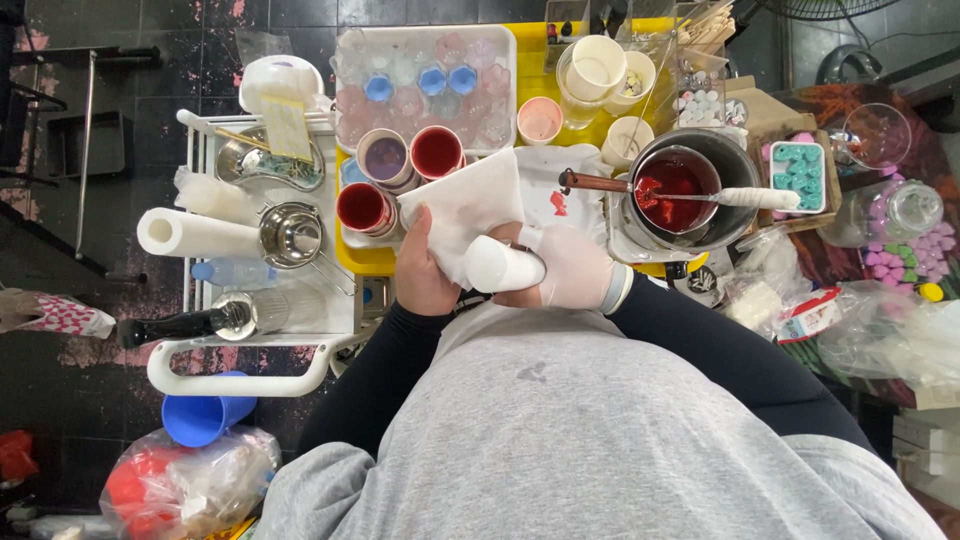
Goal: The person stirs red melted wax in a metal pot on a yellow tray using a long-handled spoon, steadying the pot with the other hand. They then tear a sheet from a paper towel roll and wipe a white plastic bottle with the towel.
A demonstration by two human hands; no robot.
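Note:
My left hand (422,275) is bare and grips a white cloth (465,205), pressing it against a white paper cup (503,266). My right hand (573,270), in a thin white glove, holds that cup on its side close to my body. Just beyond the hands stand small cups of red and purple liquid (437,150) on a yellow tray (365,260). A metal pot of red liquid (680,190) with a white-handled tool lying across it sits to the right.
A clear mould tray (425,75) with blue pieces lies at the back. White cups (595,68) stand behind the pot. A white trolley (250,330) on the left carries a paper roll, metal bowls and a bottle. Bags and a blue cup (205,415) are on the floor.

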